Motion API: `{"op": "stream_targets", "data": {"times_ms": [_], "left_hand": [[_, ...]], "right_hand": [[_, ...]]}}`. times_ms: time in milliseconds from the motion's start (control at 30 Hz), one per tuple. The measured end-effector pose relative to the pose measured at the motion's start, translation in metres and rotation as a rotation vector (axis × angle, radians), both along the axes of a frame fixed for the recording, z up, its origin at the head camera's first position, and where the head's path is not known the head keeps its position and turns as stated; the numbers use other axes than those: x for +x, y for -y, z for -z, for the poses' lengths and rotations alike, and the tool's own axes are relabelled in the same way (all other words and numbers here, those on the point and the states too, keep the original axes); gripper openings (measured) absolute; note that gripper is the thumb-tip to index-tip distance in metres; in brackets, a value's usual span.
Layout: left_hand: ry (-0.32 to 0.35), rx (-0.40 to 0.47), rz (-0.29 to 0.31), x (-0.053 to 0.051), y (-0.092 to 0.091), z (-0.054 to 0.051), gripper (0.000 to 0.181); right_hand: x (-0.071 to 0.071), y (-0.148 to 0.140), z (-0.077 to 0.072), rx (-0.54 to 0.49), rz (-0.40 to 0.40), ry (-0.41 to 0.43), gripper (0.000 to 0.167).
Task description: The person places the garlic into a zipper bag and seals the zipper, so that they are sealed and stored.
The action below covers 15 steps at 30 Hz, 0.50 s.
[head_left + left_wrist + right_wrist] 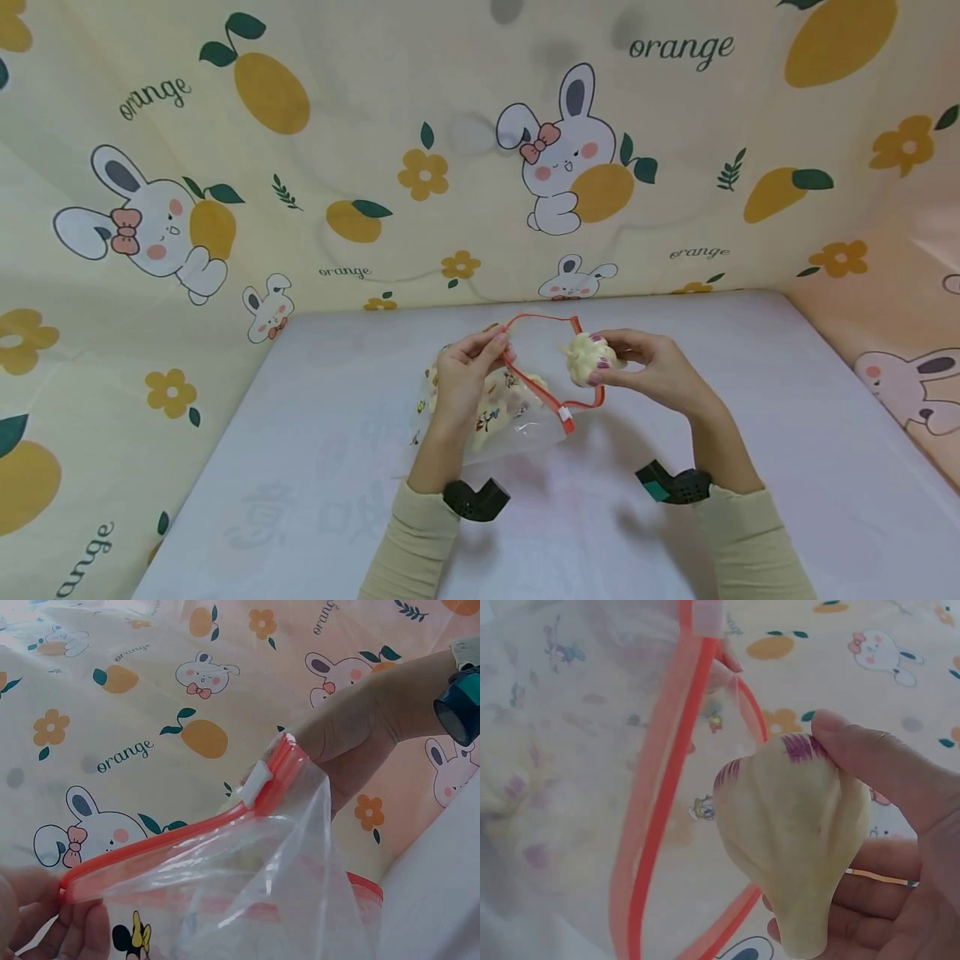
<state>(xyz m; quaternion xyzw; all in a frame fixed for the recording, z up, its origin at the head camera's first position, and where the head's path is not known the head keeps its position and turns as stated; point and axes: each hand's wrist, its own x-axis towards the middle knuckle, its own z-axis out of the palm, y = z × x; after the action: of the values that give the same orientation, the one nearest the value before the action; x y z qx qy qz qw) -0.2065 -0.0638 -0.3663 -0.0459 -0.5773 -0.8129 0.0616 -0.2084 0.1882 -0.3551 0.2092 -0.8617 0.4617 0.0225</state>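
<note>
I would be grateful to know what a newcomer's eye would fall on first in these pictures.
Probably the bright red rim of the clear bag, pinched by the left hand near the head view's centre. Next, the pale, purple-marked bulb the right hand holds by the bag's opening. Rabbit-printed cloth rises behind.

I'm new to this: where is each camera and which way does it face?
Head: on the head, facing forward and down at left hand, right hand and beige fabric sleeves.
Left wrist: worn there, facing clear plastic bag with red zip; left fingers, right forearm show.
Right wrist: worn there, facing the cream, purple-marked, garlic-shaped bulb; right hand shows.
Shared: both wrist views show the bag's white plastic slider.
</note>
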Motion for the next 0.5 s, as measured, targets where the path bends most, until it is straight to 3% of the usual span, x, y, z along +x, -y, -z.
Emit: {"op": "stream_targets", "data": {"times_ms": [500], "left_hand": [[-0.007, 0.008, 0.000, -0.001, 0.000, 0.001, 0.030]], "right_hand": [[0.000, 0.015, 0.006, 0.047, -0.071, 0.001, 0.050]]}}
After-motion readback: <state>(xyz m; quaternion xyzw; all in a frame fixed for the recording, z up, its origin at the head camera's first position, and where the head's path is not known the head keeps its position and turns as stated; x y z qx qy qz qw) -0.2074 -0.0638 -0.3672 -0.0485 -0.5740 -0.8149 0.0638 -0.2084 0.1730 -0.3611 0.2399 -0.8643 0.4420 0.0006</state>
